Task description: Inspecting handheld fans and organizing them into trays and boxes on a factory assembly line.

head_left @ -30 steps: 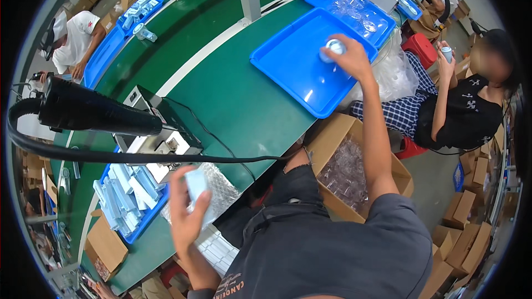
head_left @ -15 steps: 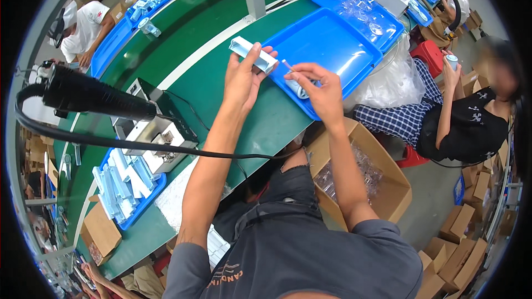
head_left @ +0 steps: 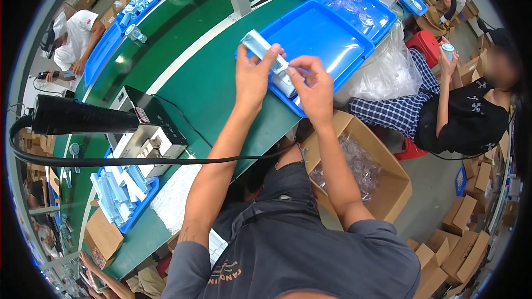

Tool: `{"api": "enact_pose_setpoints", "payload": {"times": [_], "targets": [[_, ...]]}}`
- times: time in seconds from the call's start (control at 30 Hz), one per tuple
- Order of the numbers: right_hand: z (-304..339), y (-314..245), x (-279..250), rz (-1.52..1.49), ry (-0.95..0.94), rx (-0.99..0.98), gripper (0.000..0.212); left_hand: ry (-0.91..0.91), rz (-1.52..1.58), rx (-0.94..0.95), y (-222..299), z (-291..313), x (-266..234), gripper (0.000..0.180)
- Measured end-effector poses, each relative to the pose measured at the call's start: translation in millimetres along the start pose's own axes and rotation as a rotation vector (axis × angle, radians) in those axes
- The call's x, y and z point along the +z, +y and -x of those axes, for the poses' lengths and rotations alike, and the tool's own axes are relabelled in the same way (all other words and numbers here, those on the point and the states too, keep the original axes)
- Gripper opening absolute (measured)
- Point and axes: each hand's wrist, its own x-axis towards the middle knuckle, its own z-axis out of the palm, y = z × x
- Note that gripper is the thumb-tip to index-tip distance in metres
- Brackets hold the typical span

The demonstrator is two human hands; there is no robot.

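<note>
My left hand (head_left: 254, 77) grips a light-blue, elongated plastic housing (head_left: 256, 43), fingers and thumb on its sides, held slanting over the near left edge of the blue tray (head_left: 327, 30). The fingers of my right hand (head_left: 316, 86) are pinched together at the housing's lower right end. Whatever small part sits between those fingertips is mostly hidden now. Just below, a light-blue and white piece (head_left: 284, 86) lies in the tray's near corner, partly covered by my right hand.
Left on the green table stand a black-and-white device (head_left: 152, 144), a black handheld tool (head_left: 83, 116) with a cable crossing my forearms, and a tray of light-blue housings (head_left: 136, 210). Below right is a carton (head_left: 396, 188) of clear parts. A co-worker (head_left: 471, 105) sits to the right.
My right hand has brought the small, thin, pinkish part it pinched up to the housing's end. The left hand has turned the housing slightly, and the hands are closer together.
</note>
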Motion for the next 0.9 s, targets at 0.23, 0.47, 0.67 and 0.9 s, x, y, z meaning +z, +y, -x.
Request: {"api": "enact_pose_setpoints", "payload": {"times": [0.23, 0.47, 0.67, 0.9], "targets": [[-35.7, -16.6, -29.7, 0.128, -0.218, -0.057, 0.04, -0.25, -0.304, 0.182, -7.3, 6.3, 16.0, 0.049], [-42.9, -21.7, -42.4, 0.05, -0.296, 0.057, 0.038, -0.152, -0.883, 0.233, -12.8, 23.2, 3.5, 0.068], [-33.3, -21.8, -44.3, 0.249, -0.31, -0.169, 0.037, -0.268, -0.653, 0.273, -15.0, 15.9, -9.8, 0.058], [-36.3, -28.7, -46.2, 0.338, -0.333, -0.216, 0.036, -0.304, -0.636, 0.254, -13.2, 14.5, -10.9, 0.06]]}}
